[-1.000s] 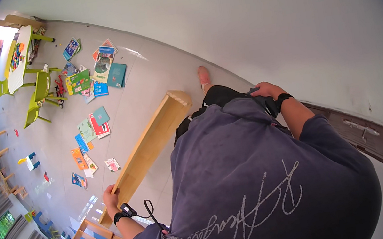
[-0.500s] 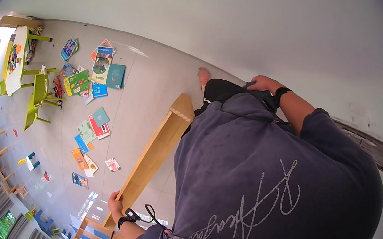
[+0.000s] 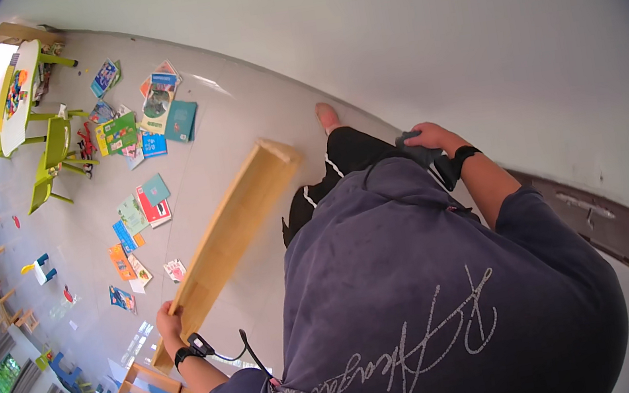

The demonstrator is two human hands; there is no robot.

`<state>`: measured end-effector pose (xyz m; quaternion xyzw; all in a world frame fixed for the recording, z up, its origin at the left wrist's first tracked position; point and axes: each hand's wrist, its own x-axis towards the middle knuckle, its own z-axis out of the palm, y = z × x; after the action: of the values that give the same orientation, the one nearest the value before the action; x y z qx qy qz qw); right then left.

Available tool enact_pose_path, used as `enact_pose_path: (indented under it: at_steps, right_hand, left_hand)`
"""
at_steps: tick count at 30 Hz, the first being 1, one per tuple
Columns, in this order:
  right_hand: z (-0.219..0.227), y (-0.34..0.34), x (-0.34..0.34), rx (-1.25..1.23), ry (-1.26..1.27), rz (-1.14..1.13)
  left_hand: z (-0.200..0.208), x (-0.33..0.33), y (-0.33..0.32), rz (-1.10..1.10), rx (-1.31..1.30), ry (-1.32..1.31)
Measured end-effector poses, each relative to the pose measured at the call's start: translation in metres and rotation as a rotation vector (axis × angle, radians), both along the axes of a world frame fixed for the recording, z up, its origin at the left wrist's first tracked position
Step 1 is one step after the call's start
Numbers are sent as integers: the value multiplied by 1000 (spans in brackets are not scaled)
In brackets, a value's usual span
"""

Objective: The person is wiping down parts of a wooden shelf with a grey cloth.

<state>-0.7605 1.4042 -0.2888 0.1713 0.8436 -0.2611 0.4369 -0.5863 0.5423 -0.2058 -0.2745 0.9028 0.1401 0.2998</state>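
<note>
Wooden shelf (image 3: 228, 237) at 9 o'clock: gripped at edge by left hand (image 3: 169, 321); just shifted clear of black trousers (image 3: 354, 149), freeing leg room. With right hand (image 3: 436, 137) on dark grey item (image 3: 423, 154) at 2 o'clock, cannot tell whether gripping.

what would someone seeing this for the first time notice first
The long, pale-yellow wooden trough-like piece would probably stand out first, slanting across the middle of the view, with the left hand at its left edge near the lower end. Next might be the scattered, brightly coloured flat books on the glossy grey tiled floor to its left. Beyond them, at upper left, stands a white-topped table with lime-green legs.
</note>
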Motion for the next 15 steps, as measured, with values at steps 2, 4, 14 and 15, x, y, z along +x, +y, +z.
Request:
enact_pose_path:
  at_steps: [2,4,14,15]
  right_hand:
    - [2,-4,36,14,36,-39]
    - [-4,-4,70,37,104,-63]
    - [-7,9,249,86,-20,-218]
    - [-7,10,263,82,3,-259]
  left_hand:
    - [1,-1,-6,-53,-5,-6]
    - [-2,-1,-9,-91,-6,60]
    - [-9,3,-12,-209,23,141]
    - [-11,6,-15,-220,21,146]
